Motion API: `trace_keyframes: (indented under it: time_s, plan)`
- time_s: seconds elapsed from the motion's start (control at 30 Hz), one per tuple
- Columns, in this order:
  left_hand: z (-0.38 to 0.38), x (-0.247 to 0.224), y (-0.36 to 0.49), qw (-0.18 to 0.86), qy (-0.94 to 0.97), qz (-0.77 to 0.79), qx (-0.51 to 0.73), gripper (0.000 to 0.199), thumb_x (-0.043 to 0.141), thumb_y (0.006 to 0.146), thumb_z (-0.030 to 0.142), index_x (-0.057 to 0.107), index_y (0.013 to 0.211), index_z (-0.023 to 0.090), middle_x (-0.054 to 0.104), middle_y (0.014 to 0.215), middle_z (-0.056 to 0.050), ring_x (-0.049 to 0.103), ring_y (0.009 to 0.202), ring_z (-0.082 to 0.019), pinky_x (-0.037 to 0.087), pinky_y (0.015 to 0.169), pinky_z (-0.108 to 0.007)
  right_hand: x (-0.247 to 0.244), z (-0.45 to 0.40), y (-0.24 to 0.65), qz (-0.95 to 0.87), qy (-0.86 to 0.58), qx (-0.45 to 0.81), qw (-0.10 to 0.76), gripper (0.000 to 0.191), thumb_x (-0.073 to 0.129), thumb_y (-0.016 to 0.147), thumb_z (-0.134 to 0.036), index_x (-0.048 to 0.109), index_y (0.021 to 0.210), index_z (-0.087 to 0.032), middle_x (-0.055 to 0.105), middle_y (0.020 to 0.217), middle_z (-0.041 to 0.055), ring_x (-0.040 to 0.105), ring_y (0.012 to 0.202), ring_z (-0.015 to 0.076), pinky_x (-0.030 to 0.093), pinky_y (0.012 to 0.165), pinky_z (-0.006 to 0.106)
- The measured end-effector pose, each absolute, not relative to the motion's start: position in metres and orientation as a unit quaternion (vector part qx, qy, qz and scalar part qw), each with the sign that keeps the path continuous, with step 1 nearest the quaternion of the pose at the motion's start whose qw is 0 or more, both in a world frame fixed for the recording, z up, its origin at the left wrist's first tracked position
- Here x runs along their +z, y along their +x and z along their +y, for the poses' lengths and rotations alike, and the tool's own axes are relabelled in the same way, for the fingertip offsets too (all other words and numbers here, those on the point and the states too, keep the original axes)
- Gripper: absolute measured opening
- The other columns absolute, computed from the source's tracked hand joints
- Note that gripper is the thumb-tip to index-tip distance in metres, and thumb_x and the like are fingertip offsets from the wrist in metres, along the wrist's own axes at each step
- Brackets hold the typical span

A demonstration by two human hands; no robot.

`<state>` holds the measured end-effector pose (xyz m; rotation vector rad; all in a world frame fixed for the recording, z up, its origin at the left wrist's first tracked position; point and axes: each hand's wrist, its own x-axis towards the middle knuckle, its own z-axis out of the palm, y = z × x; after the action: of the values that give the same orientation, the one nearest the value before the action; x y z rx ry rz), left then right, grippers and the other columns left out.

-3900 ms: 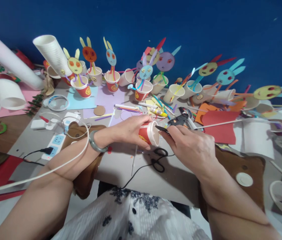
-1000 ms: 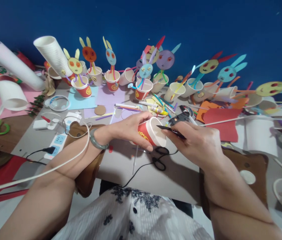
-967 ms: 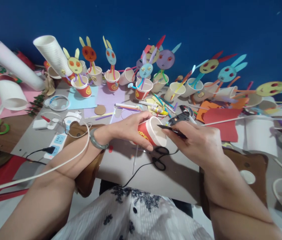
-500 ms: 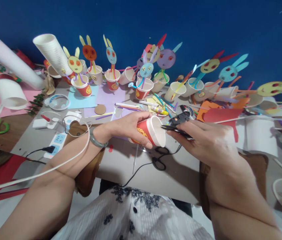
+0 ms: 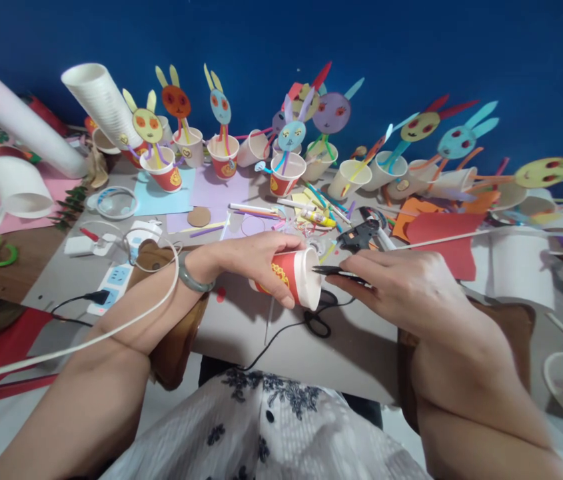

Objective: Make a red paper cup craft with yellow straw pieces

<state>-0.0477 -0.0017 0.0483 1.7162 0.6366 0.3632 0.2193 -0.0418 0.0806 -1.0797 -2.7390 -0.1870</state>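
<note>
My left hand (image 5: 266, 267) wraps round a red and white paper cup (image 5: 286, 279), which lies tilted on its side in the air with its mouth to the right. In my right hand (image 5: 391, 283) is a slim black pointed tool (image 5: 334, 271), tweezers-like, its tip at the cup's mouth. Whether the tip touches the cup I cannot tell. Black-handled scissors (image 5: 320, 323) lie on the table below the cup, partly covered by it. Behind my right hand rests a black glue gun (image 5: 358, 237).
Paper cups with rabbit figures (image 5: 286, 175) line the back by the blue wall. A tall cup stack (image 5: 94, 93) leans at the left. Nearer are a power strip (image 5: 118, 275), a tape roll (image 5: 115, 202), pens (image 5: 254, 211) and red paper (image 5: 444, 237). A white cable crosses my left forearm.
The cup has shifted slightly left and down, its mouth turning more sideways. My right hand has moved left and lower with the black tool, uncovering more of the glue gun.
</note>
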Motion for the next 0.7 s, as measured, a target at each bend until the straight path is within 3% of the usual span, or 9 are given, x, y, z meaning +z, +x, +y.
trace_keyframes:
  time_s: [0.2, 0.7]
  plan:
    - [-0.0025, 0.0471, -0.0511, 0.588, 0.751, 0.27, 0.132, 0.065, 0.095, 0.053, 0.049, 0.064, 0.102, 0.019, 0.069, 0.098, -0.004, 0.068, 0.087, -0.021, 0.054, 0.069, -0.031, 0.0811, -0.0462, 0.2194, -0.926, -0.36, -0.074, 0.087, 0.043, 0.044, 0.105, -0.048, 0.062, 0.075, -0.021, 0.064, 0.062, 0.0009, 0.049, 0.053, 0.0141, 0.016, 0.054, 0.031]
    - [-0.0015, 0.0471, -0.0511, 0.621, 0.743, 0.234, 0.085, 0.068, 0.097, 0.051, 0.043, 0.065, 0.107, 0.019, 0.07, 0.094, -0.002, 0.066, 0.078, -0.018, 0.051, 0.061, -0.026, 0.0835, -0.0496, 0.2135, -0.939, -0.336, -0.032, 0.071, 0.04, 0.045, 0.105, -0.043, 0.057, 0.075, -0.021, 0.06, 0.06, -0.0006, 0.05, 0.052, 0.013, 0.017, 0.054, 0.031]
